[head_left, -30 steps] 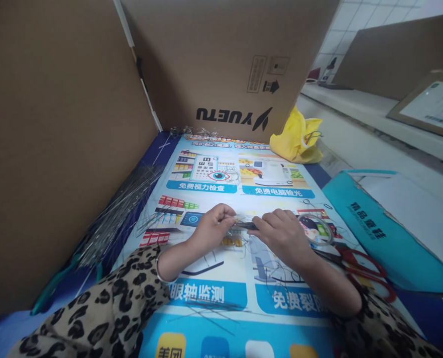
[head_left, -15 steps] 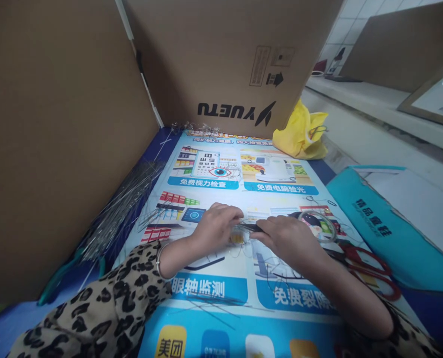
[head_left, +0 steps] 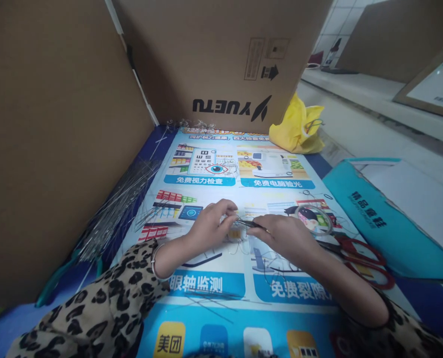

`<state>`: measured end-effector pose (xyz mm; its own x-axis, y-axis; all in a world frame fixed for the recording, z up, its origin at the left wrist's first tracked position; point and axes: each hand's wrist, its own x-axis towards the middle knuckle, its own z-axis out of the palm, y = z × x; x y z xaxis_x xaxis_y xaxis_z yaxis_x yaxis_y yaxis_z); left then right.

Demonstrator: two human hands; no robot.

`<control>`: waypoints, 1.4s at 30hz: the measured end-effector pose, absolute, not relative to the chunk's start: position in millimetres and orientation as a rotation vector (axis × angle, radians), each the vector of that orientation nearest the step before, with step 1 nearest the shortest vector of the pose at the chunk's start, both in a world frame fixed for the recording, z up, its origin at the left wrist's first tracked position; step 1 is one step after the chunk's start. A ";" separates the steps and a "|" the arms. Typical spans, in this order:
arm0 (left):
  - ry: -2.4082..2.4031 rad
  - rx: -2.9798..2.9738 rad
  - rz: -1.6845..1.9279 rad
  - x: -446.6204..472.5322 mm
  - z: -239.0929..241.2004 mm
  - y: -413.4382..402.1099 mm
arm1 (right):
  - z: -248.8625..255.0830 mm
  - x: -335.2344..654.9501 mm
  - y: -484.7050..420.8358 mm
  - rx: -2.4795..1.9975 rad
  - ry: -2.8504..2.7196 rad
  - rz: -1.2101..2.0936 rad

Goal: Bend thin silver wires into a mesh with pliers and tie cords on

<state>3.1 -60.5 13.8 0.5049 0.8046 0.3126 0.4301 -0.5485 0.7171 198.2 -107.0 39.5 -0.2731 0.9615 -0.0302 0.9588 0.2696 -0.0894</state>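
Observation:
My left hand (head_left: 211, 226) is closed in a pinch over the middle of the printed poster (head_left: 221, 313); thin wire seems to be at its fingertips, too fine to make out fully. From the right, my right hand (head_left: 285, 237) grips dark, pointed tweezers (head_left: 248, 223), whose tips reach to the left fingertips. Below the hands lie fine bent wires (head_left: 276, 271). Closer to me, several straight dark wires (head_left: 211, 297) are scattered on the poster. A clear roll of tape (head_left: 330, 223) and red-handled scissors (head_left: 367, 251) lie by my right forearm, which partly covers the scissors.
On the left, a bundle of long wires (head_left: 119, 204) rests by teal-handled pliers (head_left: 55, 281). Cardboard panels (head_left: 57, 129) wall off the left and back. A yellow bag (head_left: 295, 127) sits at the back right, and a teal shoebox (head_left: 378, 223) stands at the right.
The view has shifted slightly. The tweezers now show more of their length and slant up toward my left fingertips, which have closed nearer to the tips.

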 end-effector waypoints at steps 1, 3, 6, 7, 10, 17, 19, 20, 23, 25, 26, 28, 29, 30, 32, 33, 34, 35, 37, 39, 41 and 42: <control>1.018 2.061 0.846 3.7 15.7 -60.8 | 38.7 199.0 -106.1 -1.877 -2.459 0.147; 0.998 1.870 0.819 4.5 19.2 -61.5 | 37.0 201.0 -104.0 -1.889 -2.411 0.159; 0.977 1.800 0.827 5.7 22.0 -63.1 | 34.6 204.0 -101.2 -1.918 -2.352 0.150; 0.989 1.830 0.845 6.1 21.9 -63.8 | 33.9 204.8 -100.5 -1.922 -2.344 0.148; 1.040 1.946 0.893 7.0 18.7 -64.7 | 32.5 205.6 -99.5 -1.916 -2.341 0.160; 1.068 2.091 0.967 6.8 6.5 -62.1 | 34.2 201.7 -101.2 -1.921 -2.353 0.221; 1.089 2.148 0.981 6.6 5.0 -61.8 | 34.0 200.6 -101.9 -1.920 -2.369 0.218; 1.098 2.181 0.987 6.5 4.5 -61.8 | 33.7 200.2 -102.2 -1.918 -2.375 0.215; 1.113 2.304 0.993 5.8 3.5 -62.3 | 32.7 199.5 -103.0 -1.910 -2.384 0.211; 1.132 2.388 0.979 5.0 3.2 -63.0 | 32.3 199.0 -103.7 -1.908 -2.389 0.198; 1.146 2.426 0.962 4.7 3.3 -63.4 | 32.1 198.7 -104.1 -1.908 -2.393 0.185; 1.174 2.485 0.919 4.0 3.8 -64.1 | 31.9 197.5 -105.1 -1.912 -2.401 0.151; 1.185 2.505 0.896 3.8 4.2 -64.3 | 31.8 196.8 -105.8 -1.914 -2.405 0.133; 1.195 2.521 0.876 3.6 4.7 -64.5 | 31.7 195.9 -106.5 -1.916 -2.409 0.116; 1.207 2.537 0.854 3.6 5.6 -64.6 | 31.7 194.3 -107.6 -1.919 -2.418 0.098; 1.209 2.539 0.850 3.6 5.9 -64.6 | 32.0 193.7 -108.0 -1.921 -2.423 0.095; 1.207 2.539 0.847 3.7 6.2 -64.5 | 32.6 193.6 -108.2 -1.921 -2.429 0.097; 1.203 2.537 0.845 3.7 6.5 -64.4 | 33.5 193.9 -108.1 -1.915 -2.436 0.103; 1.187 2.526 0.849 3.5 7.3 -63.9 | 36.4 196.6 -107.0 -1.884 -2.455 0.121; 1.163 2.508 0.863 3.0 8.4 -63.1 | 40.5 202.0 -104.8 -1.817 -2.470 0.164; 1.133 2.483 0.873 2.6 9.8 -62.2 | 44.6 209.4 -101.7 -1.723 -2.472 0.234; 1.116 2.470 0.874 2.5 10.5 -61.8 | 46.1 213.3 -100.0 -1.682 -2.461 0.262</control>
